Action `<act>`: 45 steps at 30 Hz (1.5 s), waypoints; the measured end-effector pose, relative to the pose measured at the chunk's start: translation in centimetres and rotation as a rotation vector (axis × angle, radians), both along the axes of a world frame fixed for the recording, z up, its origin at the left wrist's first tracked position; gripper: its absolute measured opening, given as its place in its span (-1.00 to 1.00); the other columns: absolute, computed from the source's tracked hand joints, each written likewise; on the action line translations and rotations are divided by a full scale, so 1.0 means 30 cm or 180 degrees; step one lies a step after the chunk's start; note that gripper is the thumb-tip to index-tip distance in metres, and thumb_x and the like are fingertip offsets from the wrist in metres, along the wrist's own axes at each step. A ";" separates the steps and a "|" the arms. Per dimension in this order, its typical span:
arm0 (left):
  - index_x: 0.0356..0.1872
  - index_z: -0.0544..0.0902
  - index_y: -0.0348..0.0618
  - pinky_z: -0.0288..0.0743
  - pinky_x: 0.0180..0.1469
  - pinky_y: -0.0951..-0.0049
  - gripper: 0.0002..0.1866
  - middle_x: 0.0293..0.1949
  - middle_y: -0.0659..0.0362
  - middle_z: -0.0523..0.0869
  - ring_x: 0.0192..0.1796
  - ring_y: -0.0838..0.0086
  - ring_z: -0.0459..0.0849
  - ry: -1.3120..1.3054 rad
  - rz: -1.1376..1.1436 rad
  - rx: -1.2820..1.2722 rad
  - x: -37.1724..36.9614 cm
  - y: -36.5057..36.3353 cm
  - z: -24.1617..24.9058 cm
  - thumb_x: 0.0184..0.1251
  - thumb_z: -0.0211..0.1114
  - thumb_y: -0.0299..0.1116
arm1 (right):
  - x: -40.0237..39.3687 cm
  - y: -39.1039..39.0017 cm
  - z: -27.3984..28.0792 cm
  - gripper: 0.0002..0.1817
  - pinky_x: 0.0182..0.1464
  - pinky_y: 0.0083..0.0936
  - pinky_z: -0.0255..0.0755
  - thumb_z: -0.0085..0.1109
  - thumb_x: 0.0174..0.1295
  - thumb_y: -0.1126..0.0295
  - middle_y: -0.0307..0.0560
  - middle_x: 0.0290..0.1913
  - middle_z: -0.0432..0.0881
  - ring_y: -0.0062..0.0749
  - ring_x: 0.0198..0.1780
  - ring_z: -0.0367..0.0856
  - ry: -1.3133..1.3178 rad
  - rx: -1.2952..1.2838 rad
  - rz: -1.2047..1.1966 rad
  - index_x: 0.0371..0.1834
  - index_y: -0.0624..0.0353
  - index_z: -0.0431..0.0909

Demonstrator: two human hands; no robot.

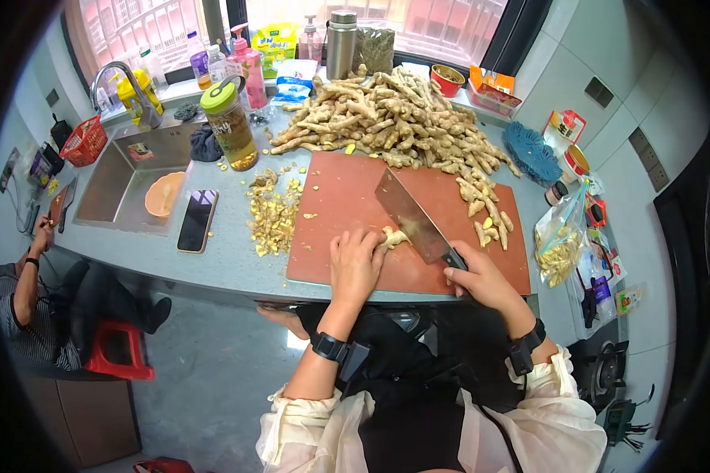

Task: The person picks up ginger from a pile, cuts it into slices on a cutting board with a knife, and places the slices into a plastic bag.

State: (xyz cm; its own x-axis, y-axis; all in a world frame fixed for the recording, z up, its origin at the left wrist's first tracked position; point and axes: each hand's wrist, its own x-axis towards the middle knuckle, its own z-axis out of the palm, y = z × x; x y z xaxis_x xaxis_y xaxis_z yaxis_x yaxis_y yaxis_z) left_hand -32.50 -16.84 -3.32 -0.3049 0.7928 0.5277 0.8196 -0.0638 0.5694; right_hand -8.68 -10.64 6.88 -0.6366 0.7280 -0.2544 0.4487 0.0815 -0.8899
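On the reddish-brown cutting board [335, 201], my left hand [356, 264] is closed on a small piece of ginger root [394, 237], fingertips at its left end. My right hand [481, 276] grips the black handle of a cleaver [416, 217], whose broad blade slants up and left across the board, close beside the ginger piece. A large heap of ginger roots [394, 118] covers the back of the board and the counter behind it. Several smaller pieces [491, 229] lie at the board's right side. Cut ginger bits [272, 217] are piled along its left edge.
Left of the board are a phone [197, 221], a green-lidded jar [233, 126] and a sink [114, 185] with an orange bowl [166, 195]. A bag of ginger slices [558, 248] lies at the right. Another person [35, 303] sits at far left by a red stool [120, 351].
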 end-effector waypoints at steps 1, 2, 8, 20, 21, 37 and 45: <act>-0.15 0.75 0.00 0.34 0.21 0.16 -0.84 -0.18 0.19 0.67 -0.03 0.24 0.61 -0.0012 -0.0007 -0.0006 0.004 0.003 -0.002 0.27 0.45 -0.32 | -0.002 0.002 0.004 -0.60 -0.38 -0.57 0.46 0.17 0.45 0.45 -0.27 -0.34 0.62 -0.63 -0.45 0.57 -0.0030 0.0013 0.0017 0.31 0.17 0.42; -0.16 0.74 -0.02 0.35 0.21 0.16 -0.84 -0.17 0.18 0.66 -0.02 0.23 0.61 -0.0023 0.0018 -0.0006 0.010 0.005 -0.003 0.26 0.45 -0.34 | -0.004 0.005 0.008 -0.60 -0.38 -0.57 0.46 0.17 0.45 0.45 -0.27 -0.34 0.62 -0.63 -0.45 0.57 -0.0043 0.0005 0.0009 0.31 0.17 0.42; -0.18 0.70 -0.08 0.35 0.21 0.15 -0.84 -0.19 0.15 0.63 -0.02 0.22 0.61 -0.0135 0.0007 0.0022 0.024 0.013 0.017 0.24 0.44 -0.37 | -0.031 0.019 0.047 -0.70 -0.43 -0.49 0.48 0.13 0.43 0.47 -0.15 -0.37 0.62 -0.52 -0.51 0.60 -0.0408 0.0015 0.0220 0.16 0.22 0.37; -0.18 0.68 -0.07 0.36 0.22 0.18 -0.84 -0.13 0.15 0.66 0.00 0.22 0.61 -0.0089 0.0017 0.0001 0.022 0.007 0.017 0.23 0.43 -0.38 | -0.122 0.070 -0.006 -0.80 -0.47 -0.46 0.47 0.12 0.44 0.48 -0.09 -0.39 0.57 -0.46 -0.55 0.59 -0.0961 0.0693 0.0331 0.02 0.20 0.33; -0.19 0.68 -0.07 0.36 0.22 0.18 -0.84 -0.13 0.15 0.66 0.00 0.21 0.62 -0.0089 0.0031 0.0026 0.023 0.005 0.017 0.23 0.43 -0.38 | -0.110 0.074 -0.006 -0.79 -0.46 -0.48 0.46 0.12 0.44 0.48 -0.13 -0.40 0.55 -0.48 -0.54 0.57 -0.0802 0.0477 0.0261 0.05 0.19 0.36; -0.17 0.69 -0.08 0.37 0.23 0.15 -0.81 -0.15 0.11 0.64 0.01 0.17 0.60 -0.0156 0.0041 -0.0108 0.020 0.008 0.009 0.21 0.44 -0.37 | -0.054 0.063 0.070 -0.78 -0.46 -0.52 0.39 0.15 0.46 0.44 -0.23 -0.42 0.53 -0.56 -0.52 0.52 -0.0661 0.0540 0.0475 0.10 0.17 0.44; -0.16 0.69 -0.09 0.35 0.26 0.13 -0.82 -0.14 0.10 0.64 0.01 0.16 0.60 -0.0202 0.0018 -0.0047 0.021 0.011 0.009 0.24 0.42 -0.37 | -0.063 0.080 0.048 -0.67 0.00 0.08 0.48 0.19 0.41 0.31 0.38 -0.17 0.64 0.39 -0.03 0.61 -0.1154 0.1498 0.0818 0.05 0.26 0.32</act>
